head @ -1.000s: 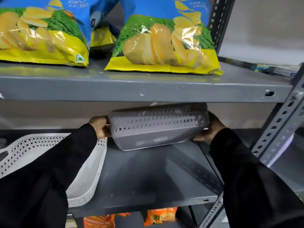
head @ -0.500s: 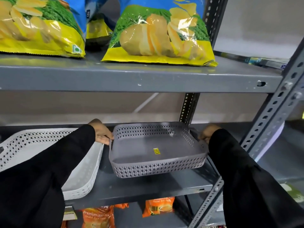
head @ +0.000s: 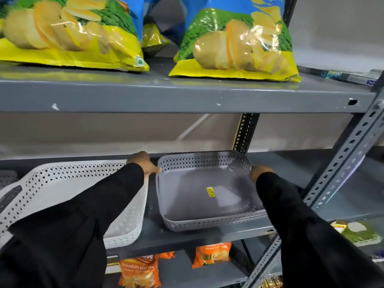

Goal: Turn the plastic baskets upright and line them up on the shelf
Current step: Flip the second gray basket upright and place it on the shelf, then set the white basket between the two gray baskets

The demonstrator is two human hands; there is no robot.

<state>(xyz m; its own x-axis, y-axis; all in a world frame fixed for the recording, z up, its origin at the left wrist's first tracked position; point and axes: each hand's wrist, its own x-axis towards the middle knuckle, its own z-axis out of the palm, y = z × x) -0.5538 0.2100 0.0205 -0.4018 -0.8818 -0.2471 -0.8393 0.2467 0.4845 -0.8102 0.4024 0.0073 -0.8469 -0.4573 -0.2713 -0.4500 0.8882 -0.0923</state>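
A grey perforated plastic basket [head: 207, 196] stands upright on the middle grey shelf [head: 187, 238], with a small yellow sticker on its floor. My left hand [head: 142, 163] holds its far left corner. My right hand [head: 259, 172] grips its right rim. To the left a white perforated basket [head: 68, 188] also stands upright, partly covered by my left sleeve. A narrow gap separates the two baskets.
Two large yellow and blue chip bags [head: 236, 42] lie on the upper shelf [head: 187, 96] just overhead. A slotted steel upright [head: 342, 163] runs at the right. Orange tea packets [head: 139, 271] sit on the lower shelf. Another dark basket edge [head: 7, 178] shows at far left.
The grey basket was held tilted on its side, was then turned upright, and now rests flat on the shelf, pushed a little further back. Both hands stay on its sides.
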